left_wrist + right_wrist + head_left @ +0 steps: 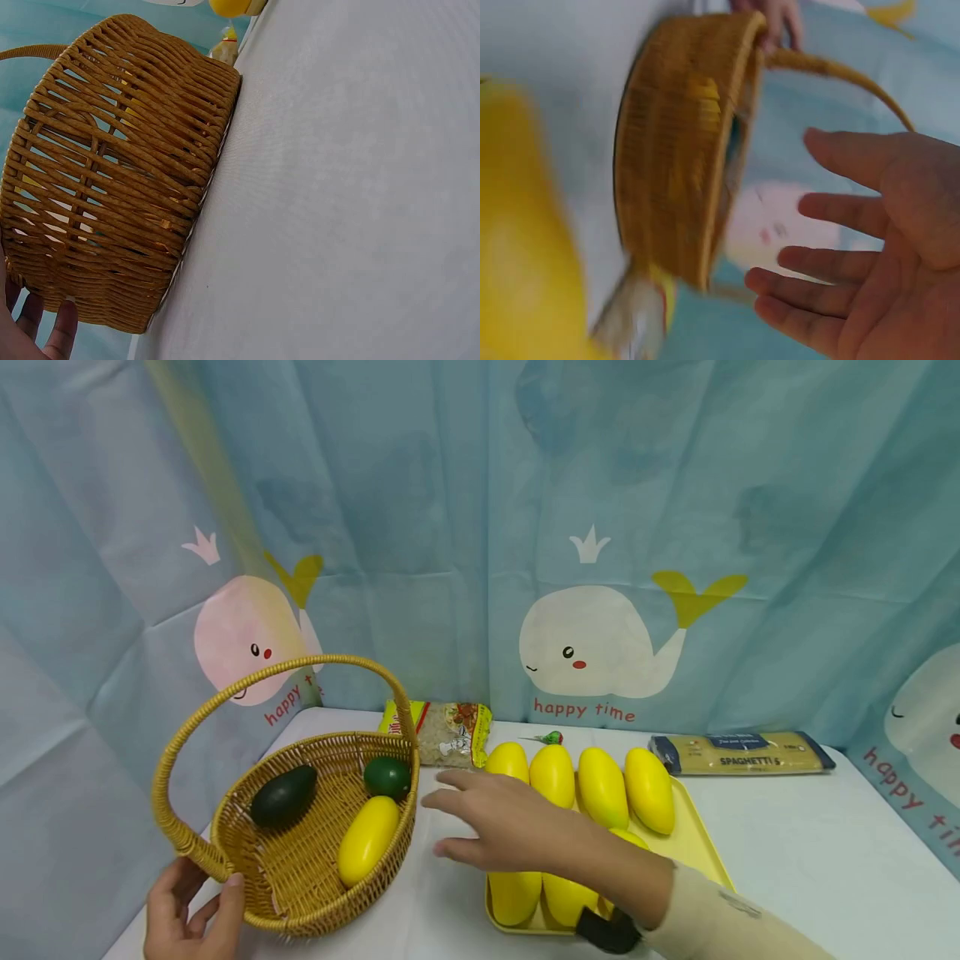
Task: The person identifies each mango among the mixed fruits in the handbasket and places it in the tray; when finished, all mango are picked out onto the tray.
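Observation:
A wicker basket [300,914] with a tall arched handle stands on the left of the table. Inside it lie a dark avocado [283,797], a smaller green fruit [387,776] and a yellow mango [368,841]. My left hand [191,910] grips the basket's rim near the handle's foot; its fingers also show against the wicker in the left wrist view. Between basket and tray, my right hand [495,818] hovers with fingers spread and nothing in them; the right wrist view shows its palm bare. Beneath that arm, several yellow mangoes [602,787] lie on a yellow tray [701,835], some partly hidden.
A clear bag of food [442,733] with a yellow and red label lies behind the basket. Right of it is a small green and red item [551,738]. A spaghetti pack [742,754] lies at the back right, before a whale-print curtain [450,527].

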Motion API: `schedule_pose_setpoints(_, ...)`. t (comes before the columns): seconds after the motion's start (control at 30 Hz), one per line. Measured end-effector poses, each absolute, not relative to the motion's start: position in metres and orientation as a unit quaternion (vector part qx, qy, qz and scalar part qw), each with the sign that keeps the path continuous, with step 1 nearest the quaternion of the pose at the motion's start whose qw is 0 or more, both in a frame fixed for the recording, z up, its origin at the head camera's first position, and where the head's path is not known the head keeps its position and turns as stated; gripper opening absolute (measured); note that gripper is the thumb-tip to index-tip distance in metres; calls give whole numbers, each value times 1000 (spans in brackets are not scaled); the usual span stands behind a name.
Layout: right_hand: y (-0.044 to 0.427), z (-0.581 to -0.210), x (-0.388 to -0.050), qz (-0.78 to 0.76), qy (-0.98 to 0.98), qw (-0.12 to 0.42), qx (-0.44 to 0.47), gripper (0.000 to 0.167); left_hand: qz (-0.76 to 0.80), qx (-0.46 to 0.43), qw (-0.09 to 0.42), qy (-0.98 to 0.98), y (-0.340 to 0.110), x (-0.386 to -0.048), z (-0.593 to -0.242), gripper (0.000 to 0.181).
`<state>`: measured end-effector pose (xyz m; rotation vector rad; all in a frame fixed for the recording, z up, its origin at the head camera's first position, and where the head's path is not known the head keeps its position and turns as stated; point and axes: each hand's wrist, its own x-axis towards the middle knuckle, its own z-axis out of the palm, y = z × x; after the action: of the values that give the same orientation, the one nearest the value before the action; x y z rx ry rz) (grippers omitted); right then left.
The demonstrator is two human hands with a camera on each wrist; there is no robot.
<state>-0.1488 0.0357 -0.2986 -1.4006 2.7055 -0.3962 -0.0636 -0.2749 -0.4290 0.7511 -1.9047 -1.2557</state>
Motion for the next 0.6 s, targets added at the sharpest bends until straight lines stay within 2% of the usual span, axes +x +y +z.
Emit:
schedule_pose_setpoints(0.17, -50, -318, -162, -64, 873, 49, -482, 48, -494, 294, 359, -735, -275, -62, -428, 58)
schedule_pose_setpoints(0.3, -94, -338, -168, 11, 883, 82, -462, 48, -494, 294, 362, -734, -275, -62, -427, 58)
schedule_pose_setpoints(0.6, -107, -342, -181, 23, 880, 150, -451, 54, -492, 275, 377, -735, -273, -61, -428, 58)
